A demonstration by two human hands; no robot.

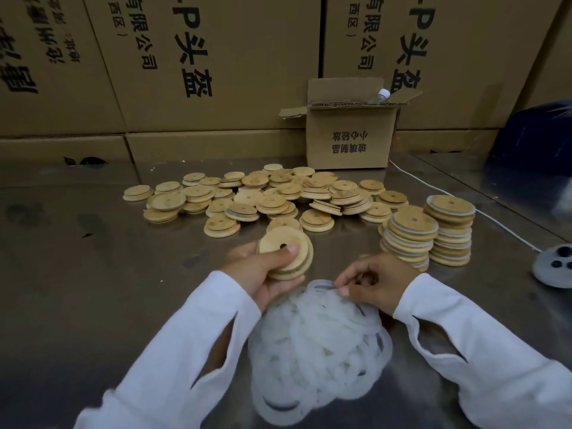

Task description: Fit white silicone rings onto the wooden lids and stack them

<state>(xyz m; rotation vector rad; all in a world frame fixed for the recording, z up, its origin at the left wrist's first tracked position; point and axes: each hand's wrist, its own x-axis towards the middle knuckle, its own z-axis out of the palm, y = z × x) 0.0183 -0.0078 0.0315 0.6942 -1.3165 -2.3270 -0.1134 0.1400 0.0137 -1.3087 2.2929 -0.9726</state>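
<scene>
As seen from the head camera: dull metal table (93,289), backed by a wall of big cartons (216,57).
Left grip (260,270): curled round a small bunch of held lids (291,255), thumb pressed on the top face beside the centre hole, fingers underneath; raised just above the table and tilted toward the camera.
Right grip (377,283): thumb and forefinger pinching a ring (322,284) at the top of the heap, other fingers loosely curled.
Ring heap (318,342): tangled white rings on the near part of the table, between the two white sleeves (173,351), just below both grips.
Loose lids (263,196): bare wood with centre holes, spread in low piles across the middle of the table, beyond the left grip.
Finished stacks (411,239): two tall columns just beside each other, right of the loose lids and beyond the right grip, white edges showing between the wooden layers.
Small box (349,140): open, flaps up, set against the cartons behind the loose lids, with a capped bottle (383,95) poking out.
Right edge: white cable (495,221) running across the table toward a round white device (554,266); dark blue shape (532,134) behind, too blurred to tell.
</scene>
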